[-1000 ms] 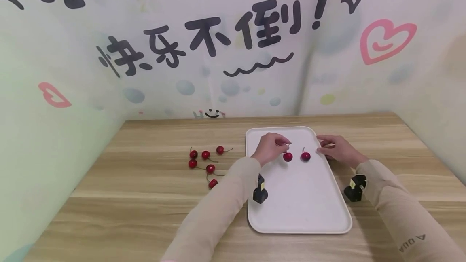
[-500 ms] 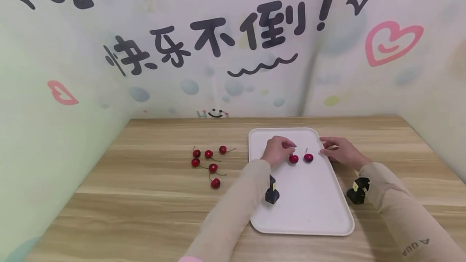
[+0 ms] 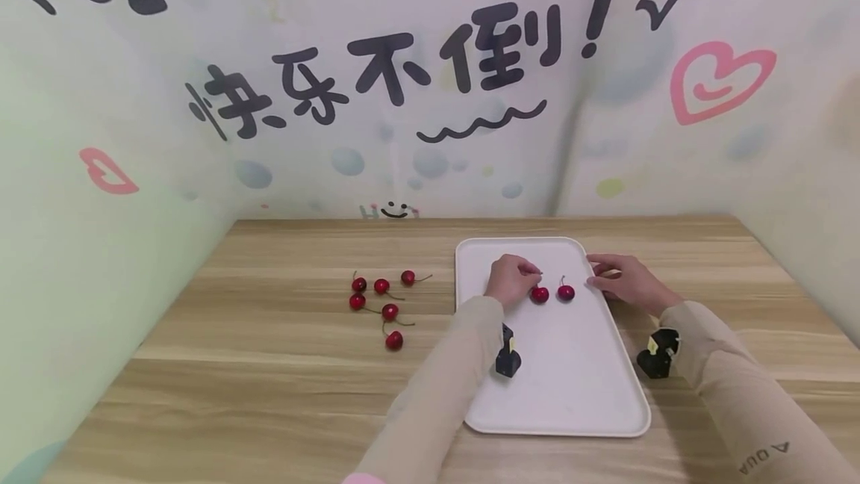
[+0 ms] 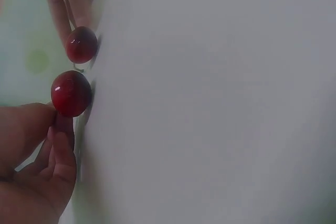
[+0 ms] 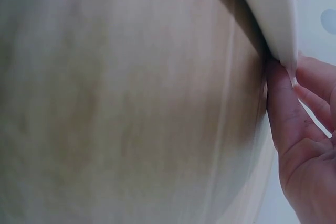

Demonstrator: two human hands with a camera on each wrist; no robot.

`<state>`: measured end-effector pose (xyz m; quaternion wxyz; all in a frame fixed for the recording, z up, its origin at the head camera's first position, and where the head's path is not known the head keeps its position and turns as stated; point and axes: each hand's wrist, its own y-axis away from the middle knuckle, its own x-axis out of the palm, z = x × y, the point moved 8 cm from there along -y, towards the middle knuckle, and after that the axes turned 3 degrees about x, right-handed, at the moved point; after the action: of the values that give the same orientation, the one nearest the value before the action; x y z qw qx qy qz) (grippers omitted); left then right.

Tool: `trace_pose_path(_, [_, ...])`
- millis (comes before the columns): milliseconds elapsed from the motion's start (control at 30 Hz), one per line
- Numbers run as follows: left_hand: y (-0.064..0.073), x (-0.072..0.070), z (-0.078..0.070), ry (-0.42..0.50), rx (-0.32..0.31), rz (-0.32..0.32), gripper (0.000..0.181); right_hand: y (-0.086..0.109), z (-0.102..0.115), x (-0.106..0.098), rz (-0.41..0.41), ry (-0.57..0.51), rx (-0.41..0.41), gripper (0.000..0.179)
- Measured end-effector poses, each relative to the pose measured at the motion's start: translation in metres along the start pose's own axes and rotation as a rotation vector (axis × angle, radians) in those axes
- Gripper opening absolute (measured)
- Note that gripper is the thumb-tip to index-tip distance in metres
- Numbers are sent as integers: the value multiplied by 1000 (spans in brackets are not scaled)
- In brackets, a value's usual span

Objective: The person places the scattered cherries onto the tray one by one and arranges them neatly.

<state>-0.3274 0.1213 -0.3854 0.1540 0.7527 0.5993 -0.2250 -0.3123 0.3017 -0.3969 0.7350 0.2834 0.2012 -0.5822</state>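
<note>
My left hand (image 3: 513, 280) is over the far part of a white tray (image 3: 571, 387), thumb and fingers pinching the stem of a dark red cherry (image 3: 540, 295). In the left wrist view that cherry (image 4: 71, 94) sits just beyond the fingertips, close over the tray surface. A second cherry (image 3: 566, 293) lies on the tray just to its right, stem pointing up. At the tray's far right side my right hand (image 3: 625, 282) grips the rim. The right wrist view has the thumb (image 5: 286, 108) on the outer side of the tray edge (image 5: 270, 14), fingers across from it.
Several cherries with stems, one of them nearest the front (image 3: 394, 340), lie on the wooden table (image 3: 255, 364) left of the tray. Behind the table rises a wall covering (image 3: 403, 163) with black lettering. Black wrist cameras (image 3: 508, 353) sit at both sleeves.
The left hand has moved a little right and lowered its cherry, which is now nearer the second cherry. The right hand stays at the tray rim. The head view has shifted slightly.
</note>
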Motion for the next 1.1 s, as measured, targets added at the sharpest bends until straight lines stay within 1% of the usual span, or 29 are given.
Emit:
trace_pose_path(100, [0, 0, 0, -11, 7, -16, 7, -1, 0, 0, -1, -2, -8, 55])
trace_pose_path(200, [0, 1, 0, -17, 2, -27, 7, 0, 0, 0, -5, -3, -14, 55])
trace_pose_path(367, [0, 1, 1, -28, -23, -52, 6, 1, 1, 0, -9, -9, -26, 54])
trace_pose_path(533, [1, 0, 0, -45, -27, -94, 6, 1, 1, 0, -6, -11, -19, 55])
trace_pose_path(700, [3, -1, -2, -43, -28, -125, 6, 1, 0, -1, -2, -5, -9, 56])
trace_pose_path(900, [3, 0, -1, -37, -46, -129, 6, 1, -1, -1, -5, -9, 1, 57])
trace_pose_path(1100, [2, 1, 2, -30, -62, -114, 5, 2, -1, -1, -4, -9, 11, 57])
